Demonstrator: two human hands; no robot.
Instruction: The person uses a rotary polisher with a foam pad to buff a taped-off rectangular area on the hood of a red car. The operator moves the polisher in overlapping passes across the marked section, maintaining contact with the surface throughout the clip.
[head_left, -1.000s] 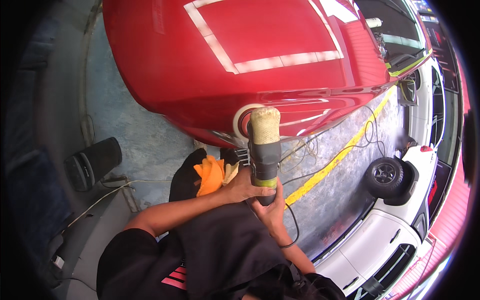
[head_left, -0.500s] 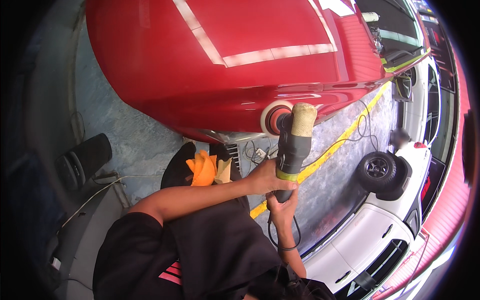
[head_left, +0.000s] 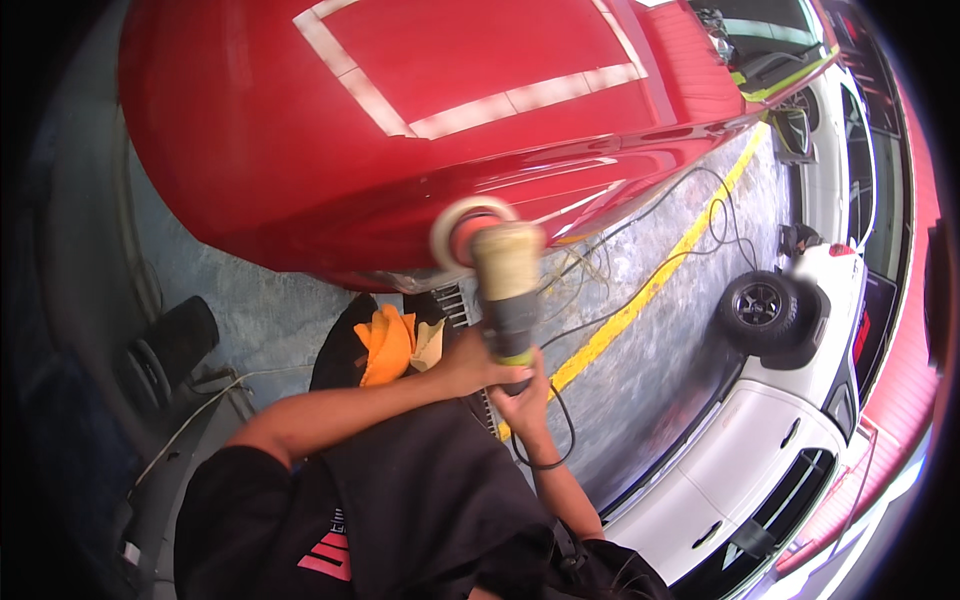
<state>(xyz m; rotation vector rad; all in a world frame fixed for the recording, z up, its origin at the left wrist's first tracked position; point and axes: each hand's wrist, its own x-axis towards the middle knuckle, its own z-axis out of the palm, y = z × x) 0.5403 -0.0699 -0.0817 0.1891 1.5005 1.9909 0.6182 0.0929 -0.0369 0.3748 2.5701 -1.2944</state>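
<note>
A power polisher [head_left: 508, 310] with a black body, a tan-wrapped head and a yellow-green band is in both my hands. Its pale round pad [head_left: 446, 238], on a red-orange backing, lies tilted against the front side edge of a red car [head_left: 290, 170]. My left hand [head_left: 466, 366] is wrapped round the body near the band. Just below it, my right hand [head_left: 528, 403] grips the rear end, where a black cord [head_left: 572, 425] hangs in a loop. An orange cloth [head_left: 386, 345] and a beige cloth [head_left: 428, 347] rest by my left forearm.
Masking tape [head_left: 480, 117] outlines an area on the red hood. The cord trails across a yellow floor line [head_left: 640, 300]. To the right stands a white vehicle [head_left: 720, 450] with a spare wheel [head_left: 758, 305]. A dark, box-like object [head_left: 180, 345] is at the left.
Both hands have carried the polisher left along the car's edge, toward its front. The view has shifted a little too. My grip looks the same.
</note>
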